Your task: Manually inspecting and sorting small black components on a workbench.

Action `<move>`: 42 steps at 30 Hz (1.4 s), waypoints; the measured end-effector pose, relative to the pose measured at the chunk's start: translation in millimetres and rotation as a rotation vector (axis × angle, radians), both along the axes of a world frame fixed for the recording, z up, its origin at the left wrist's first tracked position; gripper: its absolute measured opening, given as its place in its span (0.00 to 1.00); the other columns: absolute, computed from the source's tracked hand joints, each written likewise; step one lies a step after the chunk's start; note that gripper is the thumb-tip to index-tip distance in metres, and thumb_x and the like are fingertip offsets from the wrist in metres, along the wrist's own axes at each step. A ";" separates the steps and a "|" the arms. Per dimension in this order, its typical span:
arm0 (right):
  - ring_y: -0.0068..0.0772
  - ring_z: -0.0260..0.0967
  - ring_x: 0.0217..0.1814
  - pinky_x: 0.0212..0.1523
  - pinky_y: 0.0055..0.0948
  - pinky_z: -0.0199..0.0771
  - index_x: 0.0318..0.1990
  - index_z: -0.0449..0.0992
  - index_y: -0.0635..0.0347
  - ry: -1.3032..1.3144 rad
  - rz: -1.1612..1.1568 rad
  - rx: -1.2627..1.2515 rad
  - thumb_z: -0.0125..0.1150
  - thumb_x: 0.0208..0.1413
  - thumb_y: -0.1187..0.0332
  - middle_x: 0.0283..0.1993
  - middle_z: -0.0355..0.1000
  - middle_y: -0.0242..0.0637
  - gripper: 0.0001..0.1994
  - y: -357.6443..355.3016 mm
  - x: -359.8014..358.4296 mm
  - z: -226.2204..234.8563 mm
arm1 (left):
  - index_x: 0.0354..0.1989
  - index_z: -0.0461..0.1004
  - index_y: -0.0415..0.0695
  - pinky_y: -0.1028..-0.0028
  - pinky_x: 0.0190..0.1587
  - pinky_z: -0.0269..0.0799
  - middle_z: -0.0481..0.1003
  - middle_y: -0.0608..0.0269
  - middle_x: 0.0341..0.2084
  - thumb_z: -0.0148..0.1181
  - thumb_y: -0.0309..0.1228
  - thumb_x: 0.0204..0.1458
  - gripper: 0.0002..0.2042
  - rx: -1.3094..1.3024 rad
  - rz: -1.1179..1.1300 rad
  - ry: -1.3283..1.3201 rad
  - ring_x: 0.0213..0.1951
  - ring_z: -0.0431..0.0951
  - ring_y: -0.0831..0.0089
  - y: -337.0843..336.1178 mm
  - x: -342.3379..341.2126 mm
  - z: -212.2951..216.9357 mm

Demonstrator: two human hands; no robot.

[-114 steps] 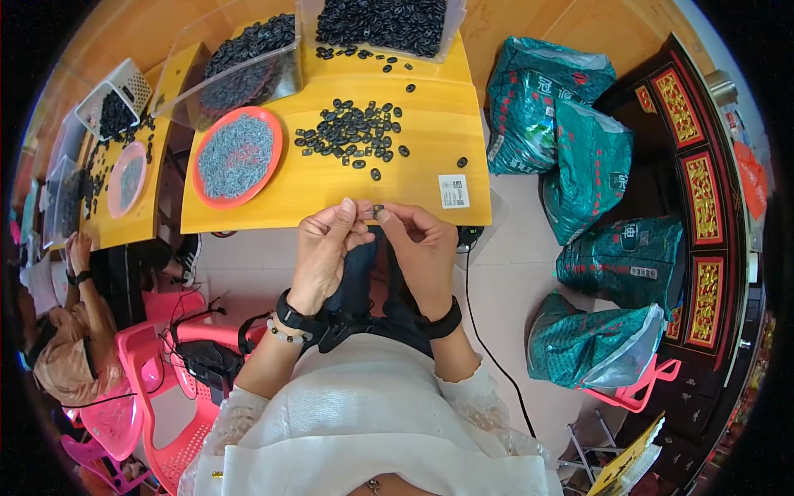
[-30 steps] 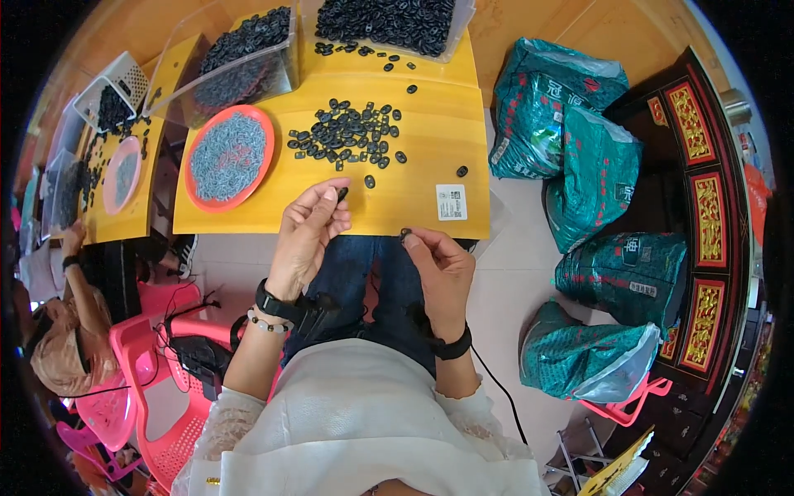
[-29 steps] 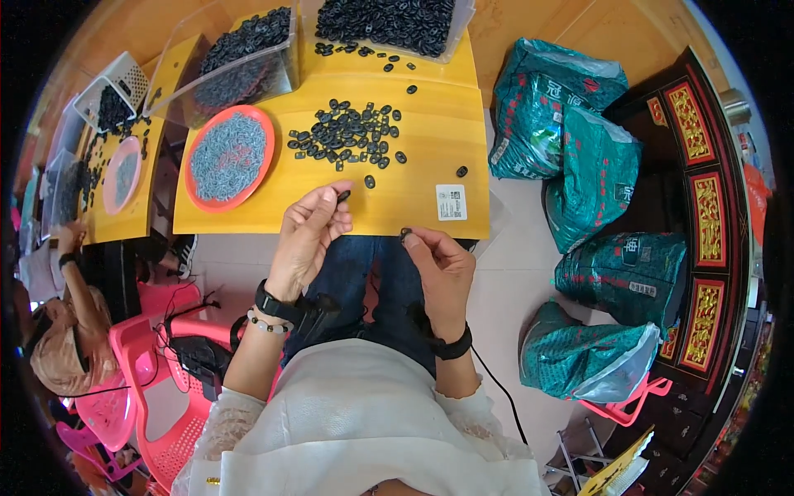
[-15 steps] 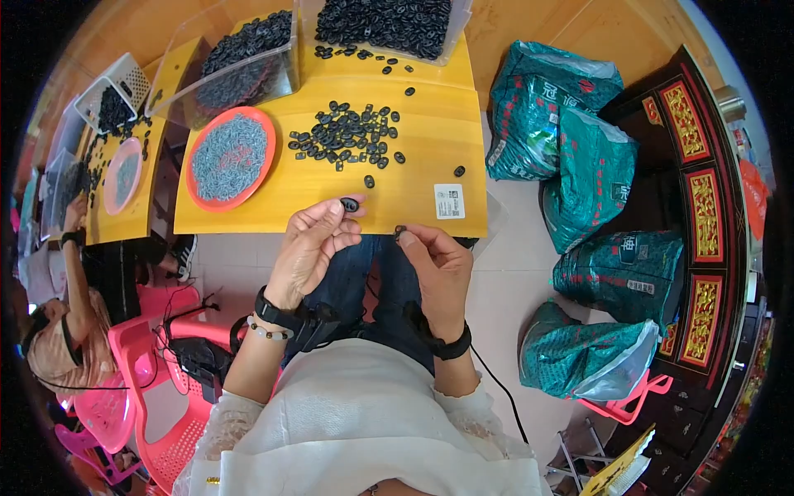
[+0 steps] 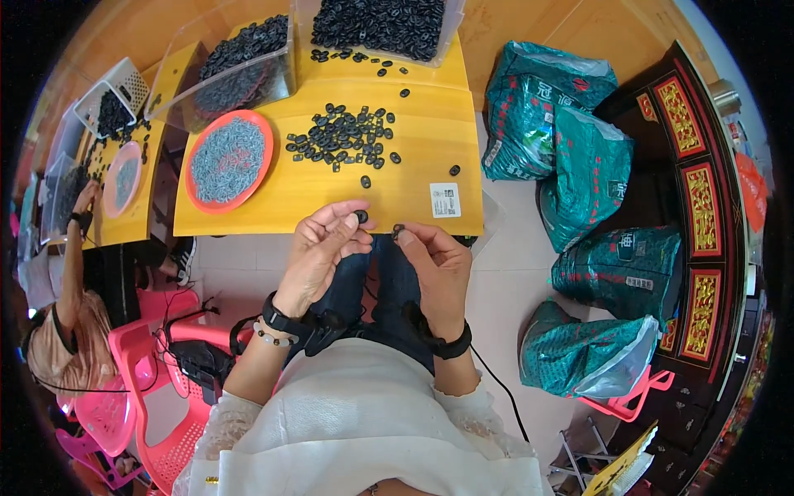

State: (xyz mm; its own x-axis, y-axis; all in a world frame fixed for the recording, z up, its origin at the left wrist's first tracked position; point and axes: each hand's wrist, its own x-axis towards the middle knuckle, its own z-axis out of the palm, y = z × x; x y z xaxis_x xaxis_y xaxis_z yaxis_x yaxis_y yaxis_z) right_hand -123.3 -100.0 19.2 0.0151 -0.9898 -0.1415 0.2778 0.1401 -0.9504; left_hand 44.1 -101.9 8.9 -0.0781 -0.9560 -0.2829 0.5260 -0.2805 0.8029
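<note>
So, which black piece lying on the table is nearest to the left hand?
The lone black piece just beyond the left hand, between it and the main cluster; every other one lying on the table is farther from that hand.

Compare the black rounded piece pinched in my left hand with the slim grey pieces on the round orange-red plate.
Colour: the black rounded piece is dark; the slim grey pieces are silvery, like metal.
Shape: the black piece is broad and rounded; the grey pieces are narrow.
Place: your left hand grips the black piece; the grey pieces lie heaped on the round orange-red plate.
Both are small.
</note>
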 end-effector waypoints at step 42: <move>0.14 0.67 0.32 0.34 0.14 0.65 0.40 0.77 0.66 -0.079 -0.053 0.012 0.59 0.54 0.73 0.33 0.75 0.29 0.08 25.6 -21.1 12.3 | 0.51 0.72 0.39 0.79 0.41 0.73 0.71 0.62 0.41 0.54 0.21 0.55 0.14 -0.263 -0.074 -0.208 0.37 0.73 0.80 24.3 -39.2 5.0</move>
